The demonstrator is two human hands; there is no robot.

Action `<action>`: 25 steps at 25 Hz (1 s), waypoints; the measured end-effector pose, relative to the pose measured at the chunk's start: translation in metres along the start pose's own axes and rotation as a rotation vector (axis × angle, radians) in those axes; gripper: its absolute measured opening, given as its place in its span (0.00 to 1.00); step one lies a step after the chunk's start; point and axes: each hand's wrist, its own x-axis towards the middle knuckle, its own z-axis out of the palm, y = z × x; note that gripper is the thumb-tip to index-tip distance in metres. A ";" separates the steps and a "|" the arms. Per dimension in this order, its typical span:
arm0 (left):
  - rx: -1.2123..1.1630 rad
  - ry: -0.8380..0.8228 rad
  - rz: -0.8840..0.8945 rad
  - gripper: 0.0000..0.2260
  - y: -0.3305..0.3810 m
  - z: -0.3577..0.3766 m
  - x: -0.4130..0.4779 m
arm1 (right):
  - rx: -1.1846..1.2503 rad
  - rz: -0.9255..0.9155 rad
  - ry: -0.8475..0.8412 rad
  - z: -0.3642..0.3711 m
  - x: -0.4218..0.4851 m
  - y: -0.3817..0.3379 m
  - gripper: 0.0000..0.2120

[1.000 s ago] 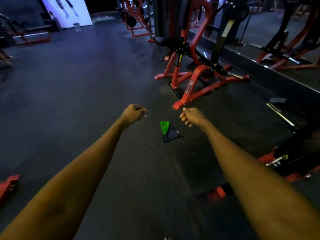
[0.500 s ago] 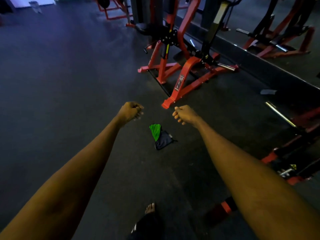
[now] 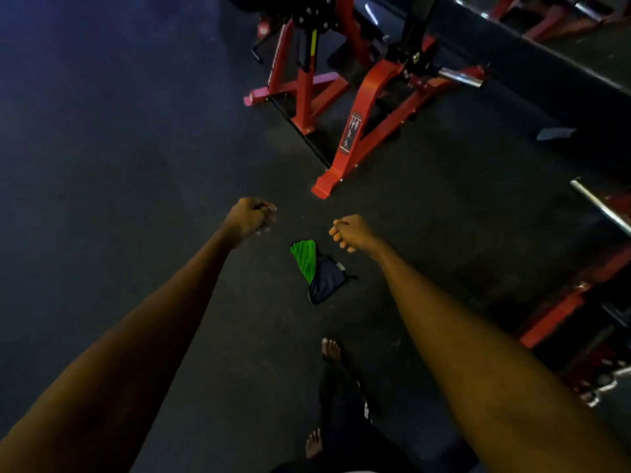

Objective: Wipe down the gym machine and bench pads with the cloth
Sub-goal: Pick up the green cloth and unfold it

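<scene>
We judge the task barely begun. The cloth (image 3: 303, 259), a bright green fold, lies on the dark rubber floor (image 3: 136, 165) between our two outstretched arms. It touches neither hand, so the first step, picking it up, is not yet done.

Our left hand (image 3: 251, 216) is curled into a fist above the floor, up and to the left of the cloth, and we see nothing in it. Our right hand (image 3: 351, 232) hovers just beside the cloth's upper right edge, fingers folded in toward the palm, also holding nothing that we can make out.

The red gym machine (image 3: 362, 107) stands ahead of us. Its nearest foot is not far beyond the hands, and a chrome bar (image 3: 461, 78) sticks out on its right. The frame cuts off its upper part, so we cannot see any pad clearly or tell whether a surface has been wiped. All the wiping appears to be left. A second red machine (image 3: 560, 308) sits at the right edge.

As for containers, the only candidate is the dark navy piece (image 3: 327, 283) joined to the green fold. It has a small tag and a cord at its right side. It may be a pouch with the cloth partly drawn out of it, but we cannot tell.

A bare foot (image 3: 330, 349) stands just below the cloth.
</scene>
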 end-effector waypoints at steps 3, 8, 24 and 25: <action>0.028 -0.028 -0.045 0.11 -0.016 0.006 0.071 | 0.049 0.063 -0.012 0.005 0.076 0.006 0.19; -0.010 -0.063 -0.125 0.10 -0.081 0.040 0.197 | 0.072 0.200 -0.017 0.037 0.206 0.058 0.18; -0.048 -0.230 -0.327 0.08 -0.485 0.285 0.483 | -0.213 0.403 -0.008 0.286 0.579 0.386 0.12; -0.050 -0.266 -0.339 0.09 -0.499 0.291 0.483 | -0.198 0.413 -0.002 0.298 0.586 0.396 0.10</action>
